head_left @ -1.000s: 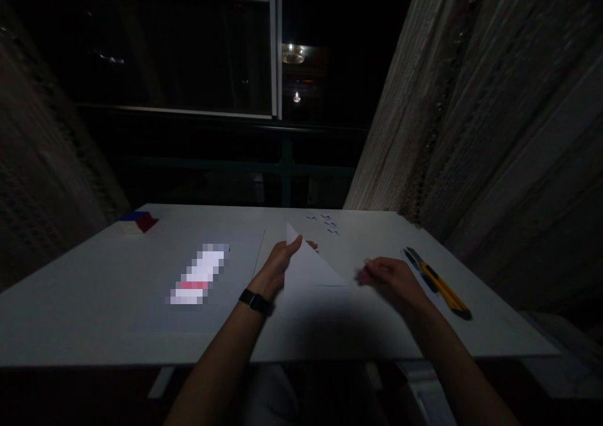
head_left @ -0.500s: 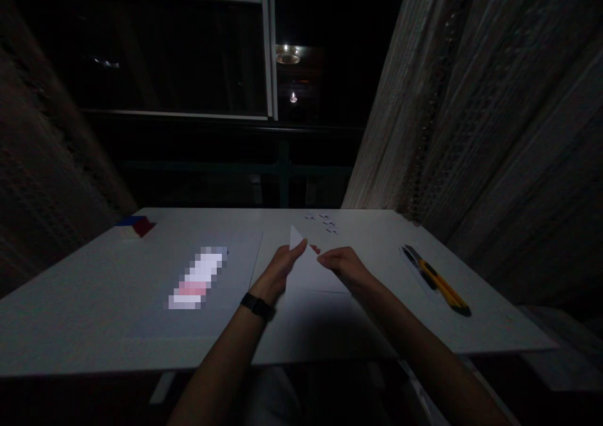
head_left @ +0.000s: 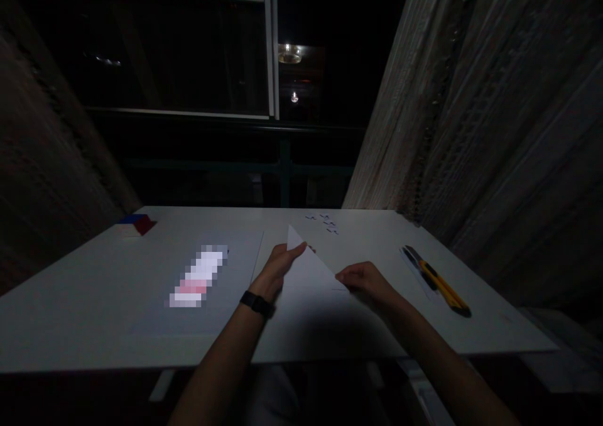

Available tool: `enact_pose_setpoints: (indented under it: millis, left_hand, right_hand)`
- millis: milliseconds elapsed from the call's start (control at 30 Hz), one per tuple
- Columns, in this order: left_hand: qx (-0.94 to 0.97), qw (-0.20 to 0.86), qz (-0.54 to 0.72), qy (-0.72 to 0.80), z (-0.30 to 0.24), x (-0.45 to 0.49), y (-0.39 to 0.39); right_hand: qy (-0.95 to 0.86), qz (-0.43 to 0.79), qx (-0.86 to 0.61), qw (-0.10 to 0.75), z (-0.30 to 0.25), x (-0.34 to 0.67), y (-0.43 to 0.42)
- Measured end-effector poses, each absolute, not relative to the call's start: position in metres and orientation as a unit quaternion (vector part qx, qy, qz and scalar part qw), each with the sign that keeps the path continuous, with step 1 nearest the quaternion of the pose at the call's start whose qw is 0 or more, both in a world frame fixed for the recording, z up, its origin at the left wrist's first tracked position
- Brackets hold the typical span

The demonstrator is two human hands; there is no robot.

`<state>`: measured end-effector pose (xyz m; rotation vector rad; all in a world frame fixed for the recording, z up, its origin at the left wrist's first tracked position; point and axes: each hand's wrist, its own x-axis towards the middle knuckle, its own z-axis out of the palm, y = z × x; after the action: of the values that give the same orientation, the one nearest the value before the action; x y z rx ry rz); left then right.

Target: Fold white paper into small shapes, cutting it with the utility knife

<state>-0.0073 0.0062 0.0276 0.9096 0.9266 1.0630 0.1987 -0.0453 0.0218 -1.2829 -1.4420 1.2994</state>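
Note:
A sheet of white paper [head_left: 308,272], folded along a slanting edge to a point at the top, is held over the middle of the table. My left hand [head_left: 277,266] grips it near that point, thumb on top and a black watch band on the wrist. Along the slanting fold, close to the lower right corner, my right hand [head_left: 360,277] pinches the paper between thumb and fingers. The paper's underside and the fingertips beneath it are hidden.
A lit phone [head_left: 200,275], its screen blurred out, rests on a sheet [head_left: 245,262] to the left. A coloured cube [head_left: 134,225] stands at the far left. Small dark-edged pieces [head_left: 328,223] lie at the back. On the right is a yellow utility knife [head_left: 443,288] beside a dark tool [head_left: 421,272].
My right hand has slid down and right along the slanting edge, from near my left hand to the lower corner. My left hand keeps its grip, shifted slightly left.

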Motion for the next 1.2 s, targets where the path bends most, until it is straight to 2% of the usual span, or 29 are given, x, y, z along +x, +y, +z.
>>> enact_pose_setpoints:
  millis: [300,533,600,700,800,1033,1200]
  left_hand:
    - [0.408,0.669,0.475,0.401,0.025,-0.01,0.007]
    - [0.422,0.679,0.456,0.391,0.025,-0.006,0.004]
    - [0.438,0.676,0.444,0.392,0.025,-0.003,0.002]
    - [0.463,0.669,0.423,0.399,0.026,-0.002,0.0]
    - [0.479,0.657,0.423,0.399,0.027,-0.002,-0.001]
    - [0.524,0.617,0.436,0.395,0.022,-0.001,0.003]
    - [0.619,0.585,0.347,0.393,0.02,-0.008,0.005]
  right_hand:
    - [-0.573,0.547,-0.484,0.372,0.018,0.235,-0.071]
    - [-0.535,0.513,-0.49,0.458,0.032,0.235,-0.053]
    - [-0.555,0.517,-0.481,0.439,0.033,0.218,-0.044]
    - [-0.625,0.494,-0.48,0.368,0.03,0.193,-0.031]
    - [-0.639,0.466,-0.507,0.344,0.026,0.177,-0.021]
    - [-0.532,0.455,-0.556,0.448,0.021,0.183,-0.018]
    - [-0.603,0.441,-0.552,0.371,0.013,0.199,-0.02]
